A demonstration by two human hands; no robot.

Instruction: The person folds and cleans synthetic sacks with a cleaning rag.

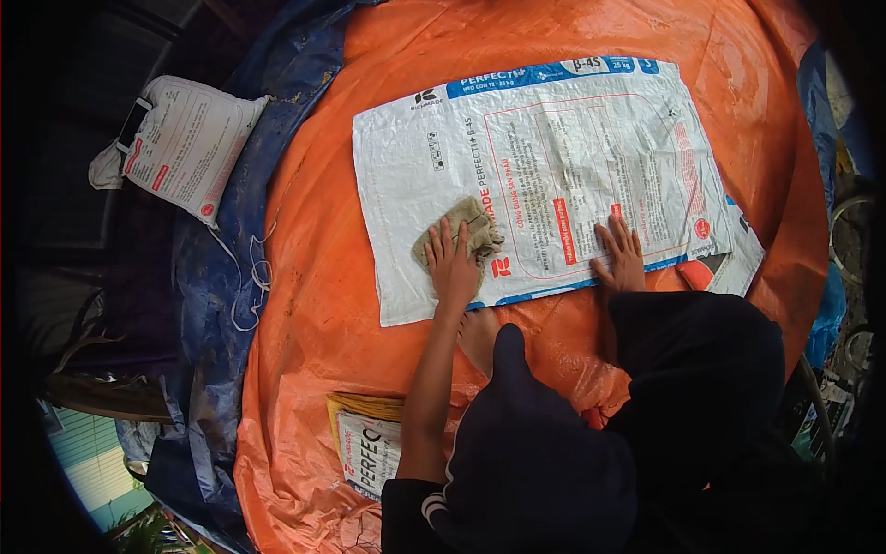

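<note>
A white printed sack (415, 166) with blue edges lies flat on an orange tarp (314, 268). On its lower left part, my left hand (452, 263) presses a crumpled olive-brown cloth (475, 217) against the surface, fingers pointing up and slightly apart. My right hand (620, 254) rests flat near the sack's lower edge, to the right, with spread fingers and nothing held. Another sack (743, 258) shows partly from beneath the lower right corner. A bare foot (479, 337) is visible just below the sack.
A filled white sack (189, 138) stands at the upper left by a blue tarp (208, 295), with loose white string (258, 277) near it. Folded yellow and white sacks (369, 439) lie at the lower left, beside my left forearm. Dark-clothed knees fill the bottom.
</note>
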